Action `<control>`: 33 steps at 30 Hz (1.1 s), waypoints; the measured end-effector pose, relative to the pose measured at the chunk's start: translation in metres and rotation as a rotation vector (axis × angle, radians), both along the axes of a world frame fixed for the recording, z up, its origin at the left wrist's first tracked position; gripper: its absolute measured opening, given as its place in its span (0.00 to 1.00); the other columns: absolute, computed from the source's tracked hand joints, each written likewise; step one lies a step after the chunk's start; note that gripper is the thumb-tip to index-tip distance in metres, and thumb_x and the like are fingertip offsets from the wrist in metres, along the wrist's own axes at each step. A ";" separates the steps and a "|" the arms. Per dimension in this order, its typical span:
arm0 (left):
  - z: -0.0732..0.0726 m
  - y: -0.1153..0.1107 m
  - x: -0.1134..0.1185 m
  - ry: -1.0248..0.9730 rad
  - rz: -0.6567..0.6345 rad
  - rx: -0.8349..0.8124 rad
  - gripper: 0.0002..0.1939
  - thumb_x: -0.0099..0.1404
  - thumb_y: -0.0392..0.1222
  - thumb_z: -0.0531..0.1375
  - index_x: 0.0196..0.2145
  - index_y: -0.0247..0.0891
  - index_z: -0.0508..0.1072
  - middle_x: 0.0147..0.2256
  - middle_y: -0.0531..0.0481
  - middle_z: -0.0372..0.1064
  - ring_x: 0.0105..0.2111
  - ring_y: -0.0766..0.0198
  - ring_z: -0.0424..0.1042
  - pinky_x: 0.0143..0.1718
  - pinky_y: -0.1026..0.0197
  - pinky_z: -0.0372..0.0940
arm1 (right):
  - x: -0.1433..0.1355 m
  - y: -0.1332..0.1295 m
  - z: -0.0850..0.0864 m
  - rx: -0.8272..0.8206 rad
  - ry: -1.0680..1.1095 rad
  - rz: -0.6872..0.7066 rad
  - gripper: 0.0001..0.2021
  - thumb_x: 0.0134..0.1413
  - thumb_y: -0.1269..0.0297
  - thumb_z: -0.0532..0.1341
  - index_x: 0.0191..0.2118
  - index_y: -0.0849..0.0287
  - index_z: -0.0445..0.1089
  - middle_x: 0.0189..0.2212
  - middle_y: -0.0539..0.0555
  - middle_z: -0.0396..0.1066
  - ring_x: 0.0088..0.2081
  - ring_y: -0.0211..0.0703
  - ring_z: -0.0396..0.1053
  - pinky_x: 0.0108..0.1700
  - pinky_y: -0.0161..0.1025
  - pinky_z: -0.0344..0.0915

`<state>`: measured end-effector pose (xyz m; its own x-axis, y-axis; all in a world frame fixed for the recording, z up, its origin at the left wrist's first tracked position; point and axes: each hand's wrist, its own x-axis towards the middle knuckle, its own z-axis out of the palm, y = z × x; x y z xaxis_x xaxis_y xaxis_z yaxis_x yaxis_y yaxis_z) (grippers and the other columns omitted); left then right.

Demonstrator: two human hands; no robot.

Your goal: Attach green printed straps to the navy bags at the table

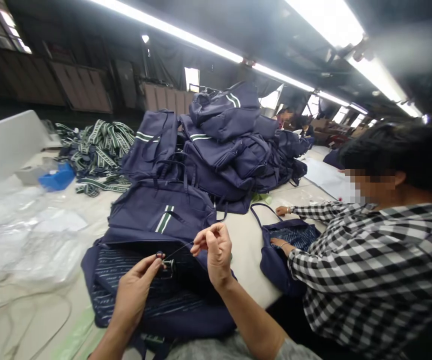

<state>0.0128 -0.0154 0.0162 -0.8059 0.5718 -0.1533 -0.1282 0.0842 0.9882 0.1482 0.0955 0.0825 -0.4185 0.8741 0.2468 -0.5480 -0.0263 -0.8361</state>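
Left hand [138, 285] grip pinched on small ring [159, 255]; right hand [213, 250] grip pinches thread [178, 249]; thread runs up-right from ring, above navy bag [163, 300].

Bare pale table top [246, 235] lies open at centre — heaped navy fabric bags [223, 145] block behind, a co-worker's checked sleeve [351, 270] at right.

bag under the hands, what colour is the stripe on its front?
White and green, on the navy bag; the stripe shows clearly in the head view.
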 end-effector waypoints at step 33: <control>-0.006 0.013 0.001 -0.232 0.009 0.033 0.31 0.32 0.57 0.74 0.32 0.34 0.80 0.29 0.48 0.75 0.29 0.66 0.67 0.28 0.66 0.59 | 0.007 -0.037 -0.035 0.322 -0.041 -0.079 0.04 0.66 0.61 0.53 0.39 0.53 0.55 0.29 0.49 0.72 0.23 0.37 0.72 0.23 0.36 0.70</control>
<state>0.0140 -0.0020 0.0099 -0.7562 0.5727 -0.3164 -0.3526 0.0507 0.9344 0.1549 0.0585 0.0475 -0.3675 0.7843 0.4999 -0.5035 0.2842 -0.8159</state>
